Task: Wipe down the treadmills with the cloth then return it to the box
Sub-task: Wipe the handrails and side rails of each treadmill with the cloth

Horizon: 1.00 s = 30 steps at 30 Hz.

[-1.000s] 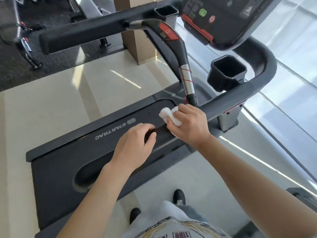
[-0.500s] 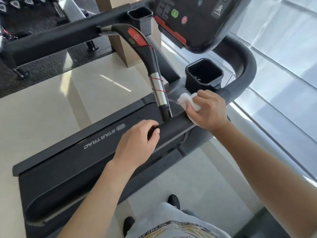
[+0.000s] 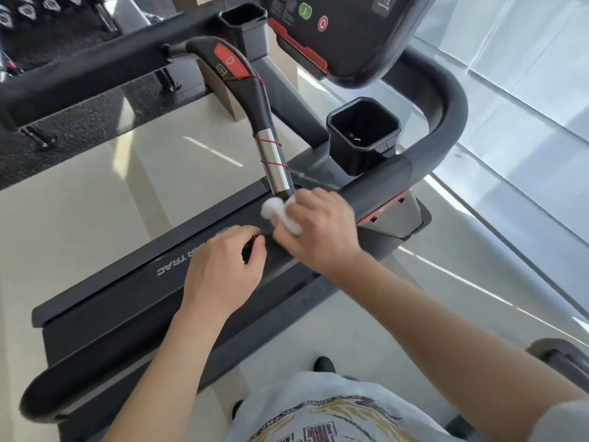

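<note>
A dark grey treadmill fills the view, with its padded side handrail (image 3: 392, 183) running from lower left to the curved right corner. My right hand (image 3: 322, 231) grips a crumpled white cloth (image 3: 280, 213) and presses it on the handrail at the foot of the chrome-and-black sensor grip (image 3: 271, 154). My left hand (image 3: 223, 269) curls over the same rail just left of the cloth, fingertips wrapped round its far side. The box is not in view.
The console (image 3: 344, 33) with green and red buttons sits at the top, with a black cup holder (image 3: 363, 135) to the right of the sensor grip. The belt deck marked STAR TRAC (image 3: 127, 288) lies below the rail. Glass wall panels stand to the right, glossy floor tiles to the left.
My right hand has slid the cloth back left along the handrail, from near the cup holder to the base of the sensor grip. The left hand has kept its hold on the rail.
</note>
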{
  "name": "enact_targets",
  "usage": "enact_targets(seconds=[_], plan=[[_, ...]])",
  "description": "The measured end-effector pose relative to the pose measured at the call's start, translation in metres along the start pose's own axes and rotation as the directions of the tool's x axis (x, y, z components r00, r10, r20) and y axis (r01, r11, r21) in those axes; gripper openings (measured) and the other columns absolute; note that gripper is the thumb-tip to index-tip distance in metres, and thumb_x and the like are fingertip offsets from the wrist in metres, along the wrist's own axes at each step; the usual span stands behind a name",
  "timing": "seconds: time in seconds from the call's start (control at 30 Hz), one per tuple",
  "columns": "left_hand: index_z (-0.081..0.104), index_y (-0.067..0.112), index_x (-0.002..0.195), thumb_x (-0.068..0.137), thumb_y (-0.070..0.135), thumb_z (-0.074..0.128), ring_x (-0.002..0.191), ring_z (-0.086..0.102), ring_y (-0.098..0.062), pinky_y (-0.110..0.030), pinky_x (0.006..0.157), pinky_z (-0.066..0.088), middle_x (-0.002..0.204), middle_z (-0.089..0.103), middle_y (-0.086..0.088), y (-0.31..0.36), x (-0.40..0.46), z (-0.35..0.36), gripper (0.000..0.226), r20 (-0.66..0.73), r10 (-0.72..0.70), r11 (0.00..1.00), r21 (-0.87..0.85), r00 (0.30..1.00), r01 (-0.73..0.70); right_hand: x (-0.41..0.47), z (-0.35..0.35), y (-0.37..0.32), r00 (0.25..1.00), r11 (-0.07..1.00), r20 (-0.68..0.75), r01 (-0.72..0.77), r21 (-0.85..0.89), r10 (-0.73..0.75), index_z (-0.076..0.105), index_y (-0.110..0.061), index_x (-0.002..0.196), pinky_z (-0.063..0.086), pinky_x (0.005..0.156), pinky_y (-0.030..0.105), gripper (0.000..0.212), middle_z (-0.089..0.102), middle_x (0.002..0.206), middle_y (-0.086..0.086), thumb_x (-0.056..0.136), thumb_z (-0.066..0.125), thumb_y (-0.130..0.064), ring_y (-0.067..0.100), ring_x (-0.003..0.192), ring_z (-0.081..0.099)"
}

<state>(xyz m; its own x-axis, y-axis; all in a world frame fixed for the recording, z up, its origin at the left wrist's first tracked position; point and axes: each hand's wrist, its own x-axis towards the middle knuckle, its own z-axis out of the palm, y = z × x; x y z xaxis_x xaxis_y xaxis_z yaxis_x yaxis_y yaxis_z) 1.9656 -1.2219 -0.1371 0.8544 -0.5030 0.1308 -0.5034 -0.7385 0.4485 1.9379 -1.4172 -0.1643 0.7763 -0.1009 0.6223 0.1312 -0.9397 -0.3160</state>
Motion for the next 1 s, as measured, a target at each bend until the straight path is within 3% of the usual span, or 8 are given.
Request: enact_targets(seconds=[0.1,0.2,0.4,0.57,0.67,0.8,0.93,1.0], plan=[[0.072,0.025,0.107,0.105,0.036,0.049,0.073,0.062,-0.014,-0.037,0.060,0.053,0.088,0.068,0.011,0.002,-0.001,0.000,0.025,-0.002,0.010,1.000,0.022,1.000,-0.010,-0.003,0.001,0.002,0.994,0.993,0.013,0.105,0.056,-0.106,0.064,-0.013,0.071,0.033,0.059,0.035,0.036,0.051,0.071,0.001,0.096,0.066,-0.038,0.020,0.063,0.041],[0.074,0.024,0.111,0.103,0.029,0.058,0.078,0.065,-0.008,-0.022,0.065,0.050,0.095,0.072,0.014,0.002,-0.001,-0.002,0.018,-0.010,0.024,1.000,0.002,1.000,-0.024,0.003,-0.012,0.041,0.981,0.982,-0.021,0.191,0.013,-0.190,0.061,-0.013,0.071,0.032,0.058,0.035,0.037,0.051,0.071,0.002,0.098,0.064,-0.037,0.018,0.063,0.036],[0.074,0.025,0.107,0.102,0.030,0.060,0.080,0.066,-0.008,-0.025,0.068,0.053,0.092,0.072,0.017,0.004,0.002,0.001,0.016,-0.006,0.007,1.000,-0.002,1.000,-0.007,0.024,-0.049,0.151,0.982,0.989,-0.164,-0.109,-0.099,0.091,0.039,-0.021,0.065,0.038,0.054,0.041,0.043,0.033,0.066,-0.003,0.098,0.064,-0.031,0.021,0.059,0.031],[0.073,0.027,0.104,0.101,0.037,0.053,0.080,0.066,-0.010,-0.027,0.067,0.053,0.090,0.071,0.017,0.005,0.002,0.001,0.023,-0.024,0.006,1.000,-0.007,1.000,-0.006,0.020,-0.041,0.124,0.958,0.962,-0.174,-0.249,-0.109,0.228,0.042,-0.021,0.064,0.030,0.060,0.036,0.043,0.035,0.068,-0.004,0.095,0.068,-0.035,0.022,0.062,0.034],[0.074,0.026,0.105,0.100,0.037,0.054,0.078,0.066,-0.009,-0.023,0.065,0.048,0.090,0.072,0.017,0.003,0.003,0.003,0.024,-0.032,0.006,1.000,0.000,0.999,-0.006,0.007,-0.019,0.066,0.984,0.989,-0.118,-0.137,-0.046,0.131,0.060,-0.013,0.066,0.032,0.062,0.035,0.038,0.048,0.069,0.001,0.095,0.067,-0.038,0.024,0.064,0.044],[0.075,0.022,0.105,0.102,0.031,0.060,0.077,0.063,-0.008,-0.016,0.064,0.042,0.090,0.073,0.014,0.005,0.001,0.002,0.018,-0.023,-0.006,1.000,0.012,1.000,0.006,-0.009,0.005,0.009,0.997,0.998,-0.068,0.044,0.046,-0.041,0.061,-0.012,0.069,0.031,0.060,0.036,0.029,0.052,0.072,0.001,0.090,0.070,-0.030,0.022,0.064,0.042],[0.075,0.024,0.108,0.102,0.035,0.055,0.082,0.067,-0.009,-0.027,0.069,0.052,0.094,0.074,0.015,0.007,0.000,-0.001,0.023,-0.023,-0.013,1.000,-0.018,1.000,0.013,-0.002,-0.009,0.042,0.975,0.977,-0.062,0.215,0.009,-0.214,0.057,-0.013,0.071,0.024,0.063,0.032,0.033,0.049,0.071,0.002,0.096,0.067,-0.033,0.019,0.063,0.035],[0.074,0.026,0.109,0.102,0.037,0.053,0.084,0.067,-0.010,-0.030,0.072,0.055,0.095,0.073,0.017,0.007,0.000,-0.002,0.025,-0.007,-0.021,0.999,-0.028,1.000,0.021,0.005,-0.022,0.075,0.983,0.988,-0.101,0.150,-0.022,-0.151,0.052,-0.014,0.068,0.030,0.058,0.035,0.037,0.043,0.070,0.001,0.098,0.065,-0.033,0.021,0.061,0.036]])
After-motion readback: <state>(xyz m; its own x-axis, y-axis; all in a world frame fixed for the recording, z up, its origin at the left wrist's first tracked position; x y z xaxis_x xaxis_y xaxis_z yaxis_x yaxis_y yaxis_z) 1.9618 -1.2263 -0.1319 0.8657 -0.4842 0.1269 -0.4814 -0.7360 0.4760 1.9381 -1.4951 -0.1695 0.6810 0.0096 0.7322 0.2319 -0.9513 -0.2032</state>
